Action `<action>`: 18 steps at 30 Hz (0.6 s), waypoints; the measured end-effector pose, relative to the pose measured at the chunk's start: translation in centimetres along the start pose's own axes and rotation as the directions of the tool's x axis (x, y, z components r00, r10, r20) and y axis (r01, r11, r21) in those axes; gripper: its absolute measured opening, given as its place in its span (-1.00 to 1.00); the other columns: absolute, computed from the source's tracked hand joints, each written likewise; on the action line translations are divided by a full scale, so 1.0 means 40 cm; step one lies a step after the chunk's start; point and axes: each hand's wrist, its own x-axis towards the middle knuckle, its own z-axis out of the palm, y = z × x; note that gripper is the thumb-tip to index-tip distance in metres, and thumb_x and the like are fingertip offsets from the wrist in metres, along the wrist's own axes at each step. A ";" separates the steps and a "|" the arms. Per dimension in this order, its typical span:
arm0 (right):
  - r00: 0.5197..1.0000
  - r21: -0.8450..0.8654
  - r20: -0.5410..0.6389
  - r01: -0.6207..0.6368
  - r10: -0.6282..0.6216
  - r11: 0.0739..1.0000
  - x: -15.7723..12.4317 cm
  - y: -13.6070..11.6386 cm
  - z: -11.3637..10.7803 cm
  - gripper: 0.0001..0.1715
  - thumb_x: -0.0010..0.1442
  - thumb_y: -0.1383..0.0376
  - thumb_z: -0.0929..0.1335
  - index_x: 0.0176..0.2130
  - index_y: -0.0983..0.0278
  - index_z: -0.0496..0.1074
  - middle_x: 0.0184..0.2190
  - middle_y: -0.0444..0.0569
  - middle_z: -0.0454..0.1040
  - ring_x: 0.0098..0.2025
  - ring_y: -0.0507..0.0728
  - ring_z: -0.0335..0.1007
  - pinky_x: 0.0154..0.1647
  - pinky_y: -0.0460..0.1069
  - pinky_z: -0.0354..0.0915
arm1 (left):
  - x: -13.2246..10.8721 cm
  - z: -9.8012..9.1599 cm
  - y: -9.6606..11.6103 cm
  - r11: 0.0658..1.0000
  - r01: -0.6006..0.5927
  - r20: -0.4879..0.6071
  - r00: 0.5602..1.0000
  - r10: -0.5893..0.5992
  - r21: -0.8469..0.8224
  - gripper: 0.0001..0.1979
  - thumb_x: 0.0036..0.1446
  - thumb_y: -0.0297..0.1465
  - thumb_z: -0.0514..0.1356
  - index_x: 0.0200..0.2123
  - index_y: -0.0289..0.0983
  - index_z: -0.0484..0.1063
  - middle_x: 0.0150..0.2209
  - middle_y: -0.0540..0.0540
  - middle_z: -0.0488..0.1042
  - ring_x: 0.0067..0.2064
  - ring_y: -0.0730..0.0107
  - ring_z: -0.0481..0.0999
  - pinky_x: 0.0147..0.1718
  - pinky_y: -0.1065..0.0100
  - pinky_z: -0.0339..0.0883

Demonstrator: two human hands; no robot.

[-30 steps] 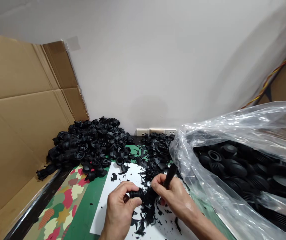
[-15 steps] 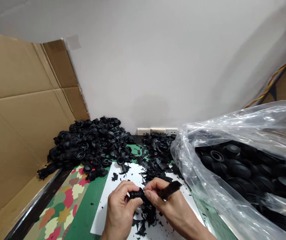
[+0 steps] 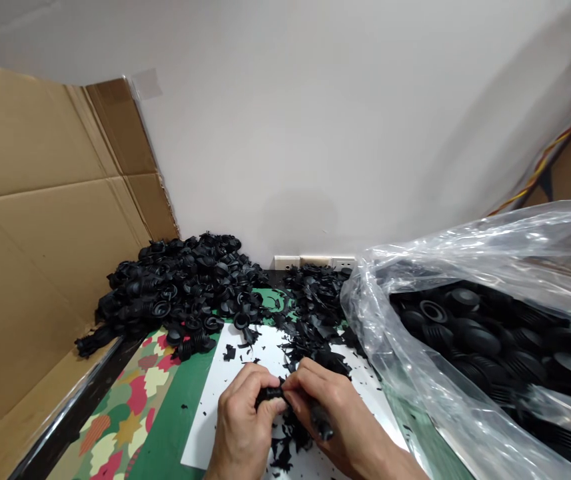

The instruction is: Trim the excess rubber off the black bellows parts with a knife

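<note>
Between the thumb and fingers of my left hand (image 3: 242,420) is a small black ribbed rubber bellows (image 3: 271,393). My right hand (image 3: 338,407) is closed around a black pen-like tool (image 3: 322,424), whose rear end sticks out toward me. Its fingertips meet the right end of the bellows, and they hide the tool's working end. Under both hands, black rubber scraps (image 3: 290,443) lie on a white sheet (image 3: 200,433).
A heap of black ribbed rubber parts (image 3: 185,287) stands at the left against a cardboard box (image 3: 40,200). Rubber trimmings (image 3: 315,300) are piled toward the wall sockets (image 3: 286,263). On the right, a transparent plastic bag (image 3: 375,313) holds more black parts.
My right hand has turned, so the tool's rear end swings from pointing up and right to pointing down toward me. Both hands stay together at the bellows.
</note>
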 end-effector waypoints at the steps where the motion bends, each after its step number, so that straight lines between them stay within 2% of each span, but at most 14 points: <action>1: 0.999 -0.079 -0.008 0.030 -0.031 0.996 0.000 0.000 0.003 -0.76 0.06 0.54 0.21 -0.47 0.27 0.35 -0.54 -0.10 0.35 -0.56 0.02 0.28 -0.58 -0.11 0.10 | -0.002 0.001 -0.003 0.999 -0.033 0.011 0.999 0.033 0.036 -0.78 -0.10 -0.64 0.09 -0.46 -0.23 0.43 -0.44 -0.05 0.45 -0.39 0.32 0.46 -0.41 0.38 0.34; 3: 0.992 -0.250 -0.038 0.111 -0.124 0.962 -0.002 0.002 0.015 -0.74 0.00 0.58 0.22 -0.50 0.25 0.30 -0.58 -0.13 0.33 -0.60 0.04 0.25 -0.61 -0.08 0.03 | -0.007 0.002 -0.008 0.988 -0.108 0.021 0.994 0.107 0.106 -0.75 -0.07 -0.65 0.04 -0.44 -0.23 0.42 -0.44 -0.07 0.45 -0.38 0.31 0.47 -0.40 0.37 0.34; 6: 0.958 -0.462 -0.080 0.210 -0.276 0.861 -0.005 0.003 0.039 -0.73 -0.02 0.60 0.22 -0.49 0.22 0.24 -0.60 -0.12 0.33 -0.61 0.08 0.25 -0.60 -0.04 0.01 | -0.012 0.003 -0.014 0.964 -0.198 0.005 0.980 0.200 0.179 -0.68 -0.10 -0.68 -0.03 -0.44 -0.23 0.42 -0.45 -0.07 0.46 -0.39 0.32 0.47 -0.41 0.38 0.34; 8: 0.936 -0.540 -0.114 0.224 -0.334 0.811 -0.007 0.001 0.055 -0.72 -0.02 0.60 0.21 -0.47 0.22 0.22 -0.60 -0.11 0.33 -0.62 0.10 0.25 -0.60 -0.04 0.02 | -0.012 0.003 -0.017 0.955 -0.227 -0.016 0.972 0.234 0.189 -0.66 -0.14 -0.69 -0.05 -0.44 -0.23 0.42 -0.46 -0.08 0.46 -0.39 0.32 0.47 -0.42 0.38 0.34; 10: 0.929 -0.549 -0.151 0.206 -0.339 0.810 -0.009 0.000 0.066 -0.73 -0.02 0.59 0.20 -0.47 0.22 0.20 -0.61 -0.12 0.32 -0.63 0.09 0.25 -0.62 -0.05 0.02 | -0.010 0.003 -0.018 0.960 -0.224 -0.028 0.972 0.232 0.168 -0.68 -0.11 -0.67 -0.04 -0.44 -0.24 0.42 -0.46 -0.09 0.46 -0.40 0.31 0.47 -0.43 0.38 0.34; 15: 0.953 -0.404 -0.247 0.063 -0.175 0.913 -0.011 0.027 0.060 -0.77 0.01 0.54 0.19 -0.51 0.22 0.23 -0.60 -0.12 0.29 -0.64 0.05 0.21 -0.63 -0.07 0.03 | 0.000 0.001 -0.005 0.994 -0.097 -0.005 0.995 0.097 -0.041 -0.82 -0.03 -0.60 0.09 -0.46 -0.25 0.45 -0.46 -0.06 0.46 -0.40 0.33 0.47 -0.41 0.39 0.33; 18: 0.952 -0.177 -0.296 -0.138 0.081 0.975 -0.001 0.056 0.028 -0.82 0.00 0.47 0.19 -0.51 0.24 0.26 -0.59 -0.10 0.33 -0.62 0.05 0.23 -0.62 -0.08 0.07 | 0.003 -0.001 0.003 0.984 0.036 -0.011 0.999 -0.039 -0.175 -0.83 -0.12 -0.61 0.19 -0.48 -0.23 0.46 -0.44 -0.02 0.49 -0.35 0.33 0.48 -0.35 0.41 0.33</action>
